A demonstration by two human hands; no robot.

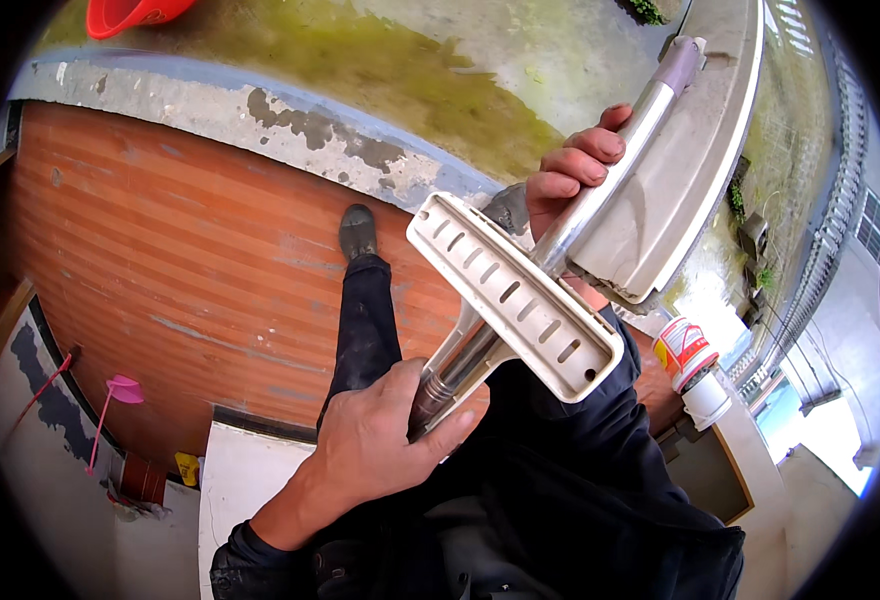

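A metal pole (pixel 600 195) is held in both hands, emerging on either side of a slotted white head (pixel 513 293). Nearer the body than the head, the pole is clasped by the left hand (pixel 372 440); beyond the head, it is gripped by the right hand's (pixel 572 172) curled fingers. A bucket (pixel 686 355) is seen to the head's right.
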